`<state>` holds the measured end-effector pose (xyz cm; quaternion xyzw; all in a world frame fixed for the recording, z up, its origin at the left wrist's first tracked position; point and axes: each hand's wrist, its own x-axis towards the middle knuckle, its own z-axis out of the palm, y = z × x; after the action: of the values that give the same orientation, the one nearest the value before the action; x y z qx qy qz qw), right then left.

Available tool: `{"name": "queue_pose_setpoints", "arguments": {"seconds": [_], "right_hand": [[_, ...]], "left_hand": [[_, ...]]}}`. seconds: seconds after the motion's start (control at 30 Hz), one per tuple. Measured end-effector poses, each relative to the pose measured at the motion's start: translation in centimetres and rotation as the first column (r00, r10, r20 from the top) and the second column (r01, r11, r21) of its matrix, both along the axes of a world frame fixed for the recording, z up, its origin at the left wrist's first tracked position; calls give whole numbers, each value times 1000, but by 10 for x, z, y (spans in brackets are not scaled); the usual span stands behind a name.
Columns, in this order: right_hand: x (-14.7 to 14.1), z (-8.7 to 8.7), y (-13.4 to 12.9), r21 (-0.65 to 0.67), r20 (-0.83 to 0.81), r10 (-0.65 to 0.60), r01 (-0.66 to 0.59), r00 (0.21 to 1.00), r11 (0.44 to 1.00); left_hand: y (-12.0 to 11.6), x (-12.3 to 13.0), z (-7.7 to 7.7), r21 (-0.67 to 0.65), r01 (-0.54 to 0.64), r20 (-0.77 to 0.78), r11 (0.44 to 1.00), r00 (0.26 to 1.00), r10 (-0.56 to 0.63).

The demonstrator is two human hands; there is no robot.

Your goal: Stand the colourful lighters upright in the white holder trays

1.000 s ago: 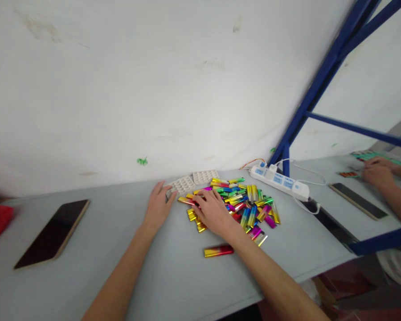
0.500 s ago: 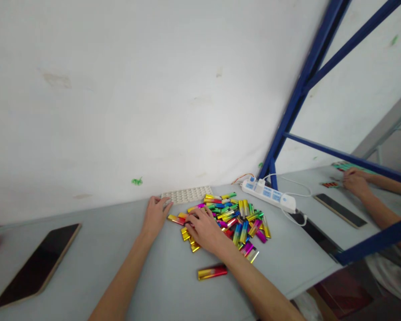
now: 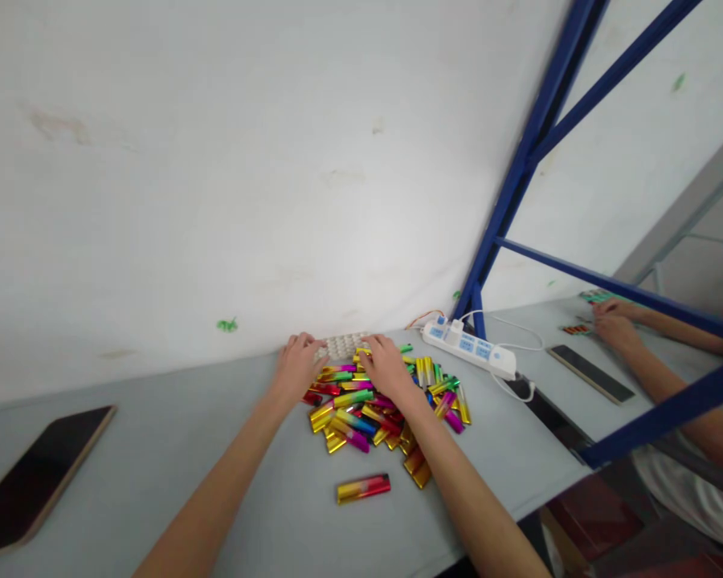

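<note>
A cream-white tray (image 3: 341, 346) with rows of round holes lies along the foot of the wall. My left hand (image 3: 298, 365) grips its left end, thumb along the near edge. Around the right end, my right hand (image 3: 387, 368) is closed, its fingers partly hidden. Just in front of the tray spreads a heap of shiny lighters (image 3: 355, 417) in gold, red, purple, blue and green. My right forearm passes over the heap and covers part of it. One gold and red lighter (image 3: 363, 488) lies apart, nearer to me.
A white power strip (image 3: 470, 348) with plugs and cables sits right of the heap, beside a blue metal frame (image 3: 506, 201). On the left lies a dark flat tablet-like slab (image 3: 39, 478). Beyond the frame, another person's hands (image 3: 614, 321) are busy near a dark slab (image 3: 590, 374).
My right hand has left the heap and moved up to the tray's right end. My left hand has slid further right over the tray. The view has shifted slightly right.
</note>
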<state>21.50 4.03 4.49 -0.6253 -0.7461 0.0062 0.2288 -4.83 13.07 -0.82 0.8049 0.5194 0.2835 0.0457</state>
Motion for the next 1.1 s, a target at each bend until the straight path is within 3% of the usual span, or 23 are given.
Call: {"name": "queue_pose_setpoints", "arguments": {"seconds": [0.17, 0.53, 0.83, 0.97, 1.1], "right_hand": [[-2, -6, -3, -86, 69, 43, -37, 997, 996], [1, -4, -18, -124, 42, 87, -81, 995, 989], [1, -1, -20, -182, 2, 71, -69, 997, 981], [2, -8, -19, -151, -1, 43, -42, 999, 988], [5, -15, -14, -126, -18, 49, -51, 999, 991]], "left_hand": [[10, 29, 1, -83, 40, -93, 996, 995, -47], [26, 33, 28, -157, 63, -263, 986, 959, -103], [20, 49, 35, -163, 136, -191, 977, 967, -167], [5, 30, 45, -141, 106, -85, 984, 989, -119], [-47, -30, 58, -140, 51, 9, 989, 999, -50]]}}
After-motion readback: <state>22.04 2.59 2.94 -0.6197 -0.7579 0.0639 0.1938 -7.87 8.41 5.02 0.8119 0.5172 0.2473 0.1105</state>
